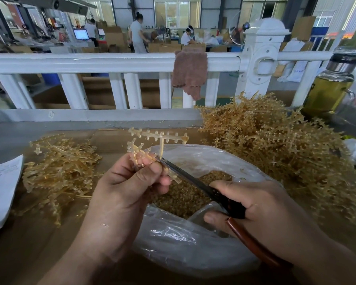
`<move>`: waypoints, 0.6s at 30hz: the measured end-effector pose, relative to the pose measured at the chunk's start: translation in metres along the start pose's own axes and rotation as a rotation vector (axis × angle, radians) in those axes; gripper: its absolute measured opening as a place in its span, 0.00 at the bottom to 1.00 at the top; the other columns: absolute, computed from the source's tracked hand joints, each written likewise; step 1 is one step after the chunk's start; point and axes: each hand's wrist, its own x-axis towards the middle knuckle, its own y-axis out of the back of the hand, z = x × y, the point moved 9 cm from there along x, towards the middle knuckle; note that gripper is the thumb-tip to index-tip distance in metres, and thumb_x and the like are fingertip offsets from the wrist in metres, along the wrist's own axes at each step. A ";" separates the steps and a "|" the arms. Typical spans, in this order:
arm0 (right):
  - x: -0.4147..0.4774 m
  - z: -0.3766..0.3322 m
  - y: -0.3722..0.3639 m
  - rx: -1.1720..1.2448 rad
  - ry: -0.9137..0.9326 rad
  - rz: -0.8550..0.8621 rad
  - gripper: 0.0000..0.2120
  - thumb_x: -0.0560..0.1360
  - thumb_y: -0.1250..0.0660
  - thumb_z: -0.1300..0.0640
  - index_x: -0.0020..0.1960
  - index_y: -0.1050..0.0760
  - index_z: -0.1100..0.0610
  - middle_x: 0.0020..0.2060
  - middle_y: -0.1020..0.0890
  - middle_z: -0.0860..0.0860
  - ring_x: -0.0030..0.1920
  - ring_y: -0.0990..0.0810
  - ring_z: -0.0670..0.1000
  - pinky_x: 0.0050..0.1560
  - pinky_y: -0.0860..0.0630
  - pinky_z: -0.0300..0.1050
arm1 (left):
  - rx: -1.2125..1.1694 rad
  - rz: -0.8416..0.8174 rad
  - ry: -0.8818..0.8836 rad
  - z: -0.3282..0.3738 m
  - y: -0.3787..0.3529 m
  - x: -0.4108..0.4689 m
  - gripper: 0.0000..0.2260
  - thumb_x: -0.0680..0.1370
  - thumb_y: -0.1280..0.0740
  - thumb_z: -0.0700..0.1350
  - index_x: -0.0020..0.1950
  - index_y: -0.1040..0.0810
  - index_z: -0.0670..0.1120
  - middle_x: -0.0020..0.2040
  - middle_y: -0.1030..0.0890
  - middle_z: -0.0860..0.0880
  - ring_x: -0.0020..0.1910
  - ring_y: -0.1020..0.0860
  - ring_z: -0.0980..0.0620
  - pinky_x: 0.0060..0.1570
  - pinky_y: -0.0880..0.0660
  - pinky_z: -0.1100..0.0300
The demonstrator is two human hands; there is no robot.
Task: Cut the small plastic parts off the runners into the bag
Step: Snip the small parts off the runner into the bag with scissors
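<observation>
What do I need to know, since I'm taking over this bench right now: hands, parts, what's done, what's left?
Left hand pinches one runner above the open bag.
Right hand grips the scissors, with the blades at the runner beside the left fingertips. I cannot tell whether they are cutting.
The bag lies in front, partly filled with cut parts.
Done: that batch. The left pile looks like stripped runners.
Left: the parts on the held runner, then the large right pile of uncut runners.
</observation>
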 end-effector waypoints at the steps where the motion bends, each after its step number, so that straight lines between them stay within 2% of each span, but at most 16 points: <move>1: 0.000 0.000 0.000 0.001 -0.002 -0.001 0.21 0.71 0.35 0.32 0.52 0.22 0.48 0.35 0.22 0.42 0.33 0.23 0.42 0.29 0.32 0.35 | -0.002 0.002 -0.001 0.000 0.000 0.000 0.10 0.66 0.18 0.48 0.40 0.17 0.49 0.37 0.18 0.48 0.38 0.19 0.51 0.42 0.20 0.60; 5: 0.002 -0.002 0.000 -0.017 -0.004 -0.016 0.20 0.71 0.35 0.32 0.49 0.22 0.48 0.34 0.23 0.43 0.33 0.23 0.42 0.29 0.34 0.33 | -0.002 0.007 -0.005 0.000 0.000 0.000 0.03 0.68 0.24 0.45 0.38 0.17 0.51 0.36 0.18 0.49 0.37 0.19 0.52 0.41 0.20 0.61; 9: 0.002 -0.002 0.001 -0.034 -0.021 -0.016 0.22 0.70 0.37 0.31 0.49 0.22 0.49 0.36 0.23 0.42 0.34 0.23 0.43 0.30 0.33 0.34 | -0.006 -0.014 -0.011 0.001 0.000 0.000 0.11 0.67 0.18 0.51 0.41 0.17 0.51 0.38 0.18 0.48 0.38 0.18 0.52 0.42 0.20 0.61; 14: 0.001 -0.001 0.002 -0.017 -0.052 0.000 0.27 0.68 0.39 0.29 0.56 0.26 0.48 0.41 0.21 0.39 0.39 0.21 0.40 0.40 0.26 0.38 | 0.002 0.001 -0.013 0.001 0.003 0.000 0.13 0.65 0.18 0.53 0.42 0.17 0.49 0.38 0.17 0.46 0.39 0.18 0.51 0.42 0.20 0.61; 18: 0.000 -0.001 0.002 -0.004 -0.062 -0.016 0.27 0.68 0.39 0.29 0.57 0.26 0.48 0.39 0.19 0.41 0.37 0.20 0.41 0.37 0.25 0.40 | 0.001 0.008 -0.009 0.000 0.003 0.000 0.15 0.65 0.17 0.53 0.42 0.17 0.49 0.38 0.18 0.46 0.39 0.18 0.51 0.42 0.20 0.60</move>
